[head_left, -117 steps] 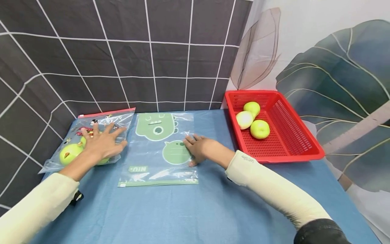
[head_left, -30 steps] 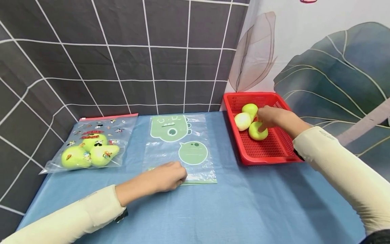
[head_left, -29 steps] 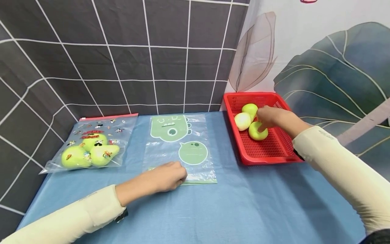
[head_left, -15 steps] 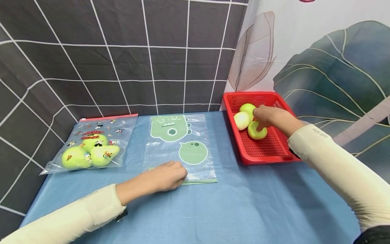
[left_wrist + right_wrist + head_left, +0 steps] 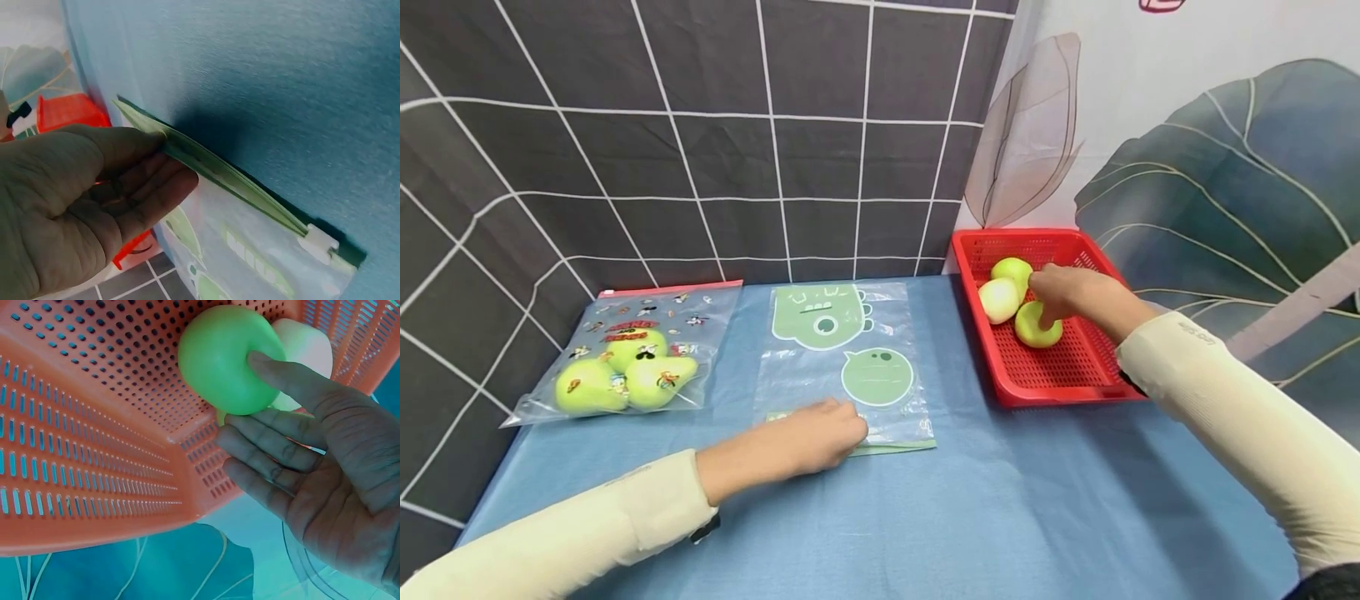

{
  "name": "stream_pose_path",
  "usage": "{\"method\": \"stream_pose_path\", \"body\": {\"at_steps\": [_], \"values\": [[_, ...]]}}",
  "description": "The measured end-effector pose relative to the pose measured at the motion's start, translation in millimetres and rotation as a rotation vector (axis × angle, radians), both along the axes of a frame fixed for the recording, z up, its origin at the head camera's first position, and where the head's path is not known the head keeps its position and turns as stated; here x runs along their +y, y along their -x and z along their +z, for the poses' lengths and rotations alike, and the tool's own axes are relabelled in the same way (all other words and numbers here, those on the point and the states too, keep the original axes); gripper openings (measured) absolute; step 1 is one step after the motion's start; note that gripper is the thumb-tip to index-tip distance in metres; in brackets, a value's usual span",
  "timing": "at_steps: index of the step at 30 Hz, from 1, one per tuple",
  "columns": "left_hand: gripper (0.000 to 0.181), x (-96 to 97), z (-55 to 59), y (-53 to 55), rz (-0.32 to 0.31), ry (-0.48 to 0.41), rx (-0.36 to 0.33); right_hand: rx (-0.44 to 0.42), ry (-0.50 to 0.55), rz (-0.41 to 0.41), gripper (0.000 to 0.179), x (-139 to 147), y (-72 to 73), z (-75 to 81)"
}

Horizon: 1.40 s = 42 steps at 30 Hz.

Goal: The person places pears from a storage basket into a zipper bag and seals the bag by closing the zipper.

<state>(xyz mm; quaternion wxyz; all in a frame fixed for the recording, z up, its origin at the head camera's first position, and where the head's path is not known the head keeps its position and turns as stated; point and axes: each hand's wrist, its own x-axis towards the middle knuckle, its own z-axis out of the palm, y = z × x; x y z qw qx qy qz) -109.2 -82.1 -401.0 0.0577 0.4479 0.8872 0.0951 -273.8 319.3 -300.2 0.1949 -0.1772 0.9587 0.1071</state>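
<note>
In the head view my left hand point(image 5: 820, 435) is at the near edge of a clear zip bag point(image 5: 887, 421) with green cartoon prints, lying flat on the blue cloth. The left wrist view shows its thumb and fingers pinching the green zip strip point(image 5: 231, 181), whose two lips stand slightly parted; a white slider point(image 5: 319, 242) sits toward one end. My right hand point(image 5: 1075, 293) reaches into a red basket point(image 5: 1030, 392) and grips a green apple point(image 5: 1036, 329). In the right wrist view the thumb presses on the apple point(image 5: 225, 359) and the fingers lie along its side.
Beside the apple in the basket are a paler round fruit point(image 5: 998, 300) and another green fruit point(image 5: 1011, 271). At the left lies a red-topped zip bag point(image 5: 700, 312) with several green fruits inside. A dark gridded cloth point(image 5: 820, 158) hangs behind the table.
Since the earliest frame, my left hand has left the red-topped bag for the green zip strip, and my right hand has moved from the green-printed bag to the basket's apple. Little differs over the last second.
</note>
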Motion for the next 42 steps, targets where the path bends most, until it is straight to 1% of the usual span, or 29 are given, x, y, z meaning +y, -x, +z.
{"method": "stream_pose_path", "body": {"at_steps": [1,2,3,5,6,8,9,10,12,17,20,24,25,26,31,32,35,39,42], "values": [[0.021,1.5,1.5,-0.8,0.01,0.01,-0.009,-0.001,0.003,0.0,0.044,0.9,-0.4,-0.1],[0.021,2.8,-1.3,1.0,0.012,-0.005,-0.023,-0.001,0.004,0.005,0.043,1.7,-0.8,-0.1],[0.023,3.0,-12.3,6.4,0.005,-0.041,-0.013,0.001,0.008,0.005,0.042,2.2,-1.5,0.3],[0.024,3.6,-40.2,21.4,0.016,-0.102,-0.033,0.009,0.016,0.006,0.042,4.1,-2.4,1.2],[0.024,5.2,-39.4,23.2,0.028,-0.125,-0.05,0.014,0.018,0.008,0.04,5.4,-2.6,1.8],[0.024,8.2,-33.9,26.8,0.049,-0.164,-0.075,0.024,0.025,0.012,0.035,8.2,-3.1,3.8],[0.022,9.3,-27.9,27.0,0.071,-0.163,-0.086,0.029,0.031,0.005,0.035,9.6,-3.8,5.4],[0.019,11.2,-14.2,24.1,0.109,-0.149,-0.121,0.036,0.036,0.001,0.033,11.1,-4.2,6.9],[0.016,14.1,22.2,14.8,0.154,-0.144,-0.156,0.048,0.047,0.0,0.03,13.9,-4.9,10.3],[0.017,13.7,49.5,22.5,0.254,-0.206,-0.203,0.07,0.101,-0.027,0.028,17.9,-6.7,18.7],[0.014,13.9,68.4,27.6,0.354,-0.228,-0.24,0.077,0.127,-0.05,0.027,19.2,-6.6,22.0],[0.01,12.1,93.0,35.6,0.494,-0.272,-0.303,0.099,0.135,-0.042,0.027,19.2,-6.5,25.3],[0.01,11.3,99.3,38.0,0.519,-0.296,-0.324,0.104,0.136,-0.036,0.028,19.0,-6.6,25.9],[0.011,10.4,105.9,40.1,0.541,-0.321,-0.341,0.11,0.135,-0.031,0.028,18.8,-6.7,26.4],[0.012,6.2,136.0,51.3,0.61,-0.462,-0.442,0.123,0.143,-0.024,0.03,16.9,-8.3,29.9],[0.011,5.8,141.4,53.2,0.62,-0.482,-0.449,0.126,0.145,-0.023,0.031,16.4,-8.5,30.6],[0.012,6.4,155.0,57.5,0.645,-0.545,-0.434,0.136,0.15,-0.008,0.032,15.0,-9.0,32.6],[0.016,10.6,171.8,60.7,0.669,-0.619,-0.363,0.152,0.151,0.019,0.033,13.6,-8.7,33.7],[0.018,15.2,186.1,61.3,0.693,-0.657,-0.333,0.151,0.147,0.022,0.032,11.2,-9.2,35.9]]}}
